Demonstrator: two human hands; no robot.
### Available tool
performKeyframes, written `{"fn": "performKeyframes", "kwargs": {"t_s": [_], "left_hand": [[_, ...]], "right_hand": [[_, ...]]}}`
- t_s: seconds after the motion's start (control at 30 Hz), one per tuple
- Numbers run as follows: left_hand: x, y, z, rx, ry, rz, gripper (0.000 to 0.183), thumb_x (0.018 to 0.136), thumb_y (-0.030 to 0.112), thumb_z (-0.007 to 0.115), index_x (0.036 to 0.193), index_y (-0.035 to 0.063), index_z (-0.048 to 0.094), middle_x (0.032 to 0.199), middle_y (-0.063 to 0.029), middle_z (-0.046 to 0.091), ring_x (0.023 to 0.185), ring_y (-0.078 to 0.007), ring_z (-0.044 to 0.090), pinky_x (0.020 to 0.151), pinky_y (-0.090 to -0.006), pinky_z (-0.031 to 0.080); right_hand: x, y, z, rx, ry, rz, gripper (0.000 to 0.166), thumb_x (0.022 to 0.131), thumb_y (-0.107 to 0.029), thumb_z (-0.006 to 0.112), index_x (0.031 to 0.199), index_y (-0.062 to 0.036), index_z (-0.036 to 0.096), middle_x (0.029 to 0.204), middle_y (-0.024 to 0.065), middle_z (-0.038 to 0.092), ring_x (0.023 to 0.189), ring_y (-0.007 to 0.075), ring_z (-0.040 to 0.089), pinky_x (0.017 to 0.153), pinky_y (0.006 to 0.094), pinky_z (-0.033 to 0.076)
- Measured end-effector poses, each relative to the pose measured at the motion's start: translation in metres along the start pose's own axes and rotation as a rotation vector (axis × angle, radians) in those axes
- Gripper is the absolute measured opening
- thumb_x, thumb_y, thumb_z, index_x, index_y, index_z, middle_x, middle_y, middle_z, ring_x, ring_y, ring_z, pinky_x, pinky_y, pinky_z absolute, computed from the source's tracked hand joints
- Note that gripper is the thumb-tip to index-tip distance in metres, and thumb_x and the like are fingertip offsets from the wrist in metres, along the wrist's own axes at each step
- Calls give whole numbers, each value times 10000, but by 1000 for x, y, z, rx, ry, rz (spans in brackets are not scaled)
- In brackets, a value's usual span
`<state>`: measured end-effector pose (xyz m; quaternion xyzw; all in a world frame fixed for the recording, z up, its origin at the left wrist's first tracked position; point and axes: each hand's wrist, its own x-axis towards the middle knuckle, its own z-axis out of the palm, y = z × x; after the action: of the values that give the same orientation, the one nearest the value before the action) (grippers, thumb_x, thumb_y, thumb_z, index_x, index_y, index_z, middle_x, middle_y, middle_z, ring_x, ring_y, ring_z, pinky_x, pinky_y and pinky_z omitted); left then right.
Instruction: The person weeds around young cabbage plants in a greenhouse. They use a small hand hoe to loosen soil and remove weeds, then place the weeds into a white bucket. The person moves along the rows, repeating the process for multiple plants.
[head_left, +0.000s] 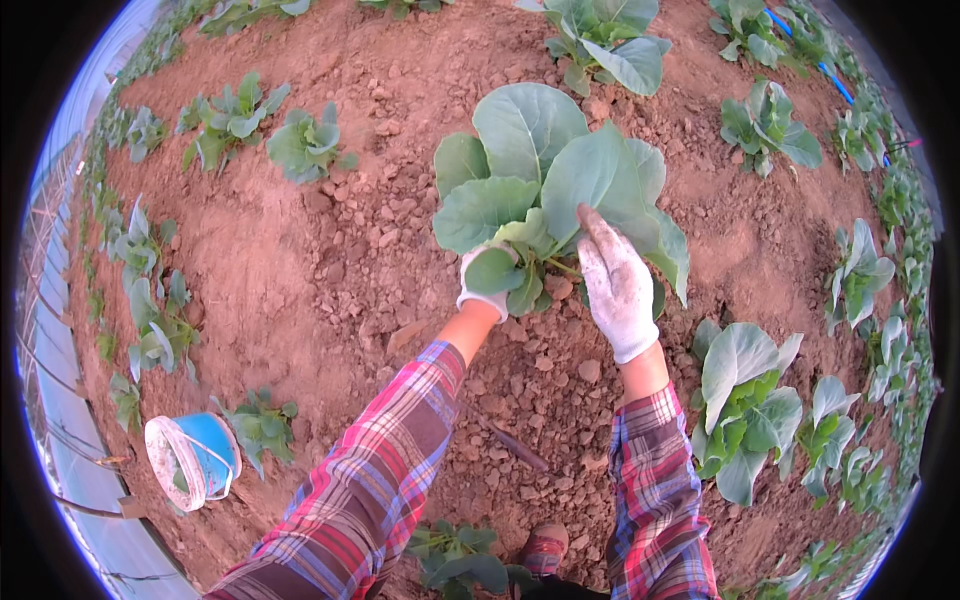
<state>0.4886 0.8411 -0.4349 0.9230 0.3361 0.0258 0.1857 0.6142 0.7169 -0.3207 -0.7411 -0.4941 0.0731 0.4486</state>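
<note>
A broad-leaved cabbage-type plant (525, 135) stands in loose reddish soil before me, its large leaves spread wide. My left hand (484, 289), in a white knit glove, reaches in at the lower left of the plant. Leaves cover its fingers, so its grip is hidden. On the right side, my right hand (613, 281) wears a matching glove with dirt-stained fingers. Its fingers lie extended against a big leaf, and the thumb is out of sight; whether it pinches the leaf is unclear.
A blue-and-white bucket (214, 450) lies tilted at lower left. A long thin dark object (514, 446) rests on clods between my forearms. Other leafy plants (750, 405) grow around, one (461, 555) beside my shoe (545, 547). Plastic sheeting (82, 420) edges the left side.
</note>
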Motion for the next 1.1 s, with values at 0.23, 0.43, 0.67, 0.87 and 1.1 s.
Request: {"fn": "performKeyframes", "kwargs": {"t_s": [0.23, 0.43, 0.67, 0.87, 1.1], "left_hand": [[-4, -15, 14, -257, 262, 136, 181, 685, 252, 637, 740, 79, 627, 840, -123, 602, 844, -334, 567, 735, -405, 448], [-5, -10, 3, -128, 188, 143, 192, 656, 245, 671, 725, 74, 616, 816, -121, 598, 821, -326, 564, 722, -393, 446], [3, -3, 6, -32, 84, 104, 380, 772, 323, 639, 1046, 62, 608, 1039, -127, 603, 966, -295, 558, 830, -363, 435], [24, -38, 51, -886, -74, -223, 293, 875, 170, 533, 1141, 48, 553, 1135, -106, 585, 996, -248, 562, 815, -378, 459], [27, -35, 63, -730, -63, -81, 245, 920, 188, 439, 1095, 60, 554, 1037, -94, 610, 877, -238, 589, 731, -369, 492]], "right_hand": [[3, 3, 2, 13, 23, -38, 358, 882, -155, 554, 1227, -57, 538, 1137, 160, 599, 1044, 308, 562, 902, 366, 438], [1, 1, 1, -19, 26, -34, 362, 877, -160, 561, 1224, -59, 540, 1128, 157, 602, 1034, 308, 566, 892, 365, 442], [1, -1, -2, -90, 43, -61, 354, 870, -173, 569, 1210, -76, 552, 1096, 146, 615, 1000, 303, 580, 854, 364, 463], [6, -11, 7, -186, 31, -108, 353, 849, -170, 591, 1194, -96, 564, 1063, 129, 625, 948, 287, 594, 811, 358, 481], [4, -15, 0, -199, 29, -131, 350, 841, -151, 593, 1186, -92, 565, 1054, 121, 629, 928, 283, 596, 798, 355, 483]]}}
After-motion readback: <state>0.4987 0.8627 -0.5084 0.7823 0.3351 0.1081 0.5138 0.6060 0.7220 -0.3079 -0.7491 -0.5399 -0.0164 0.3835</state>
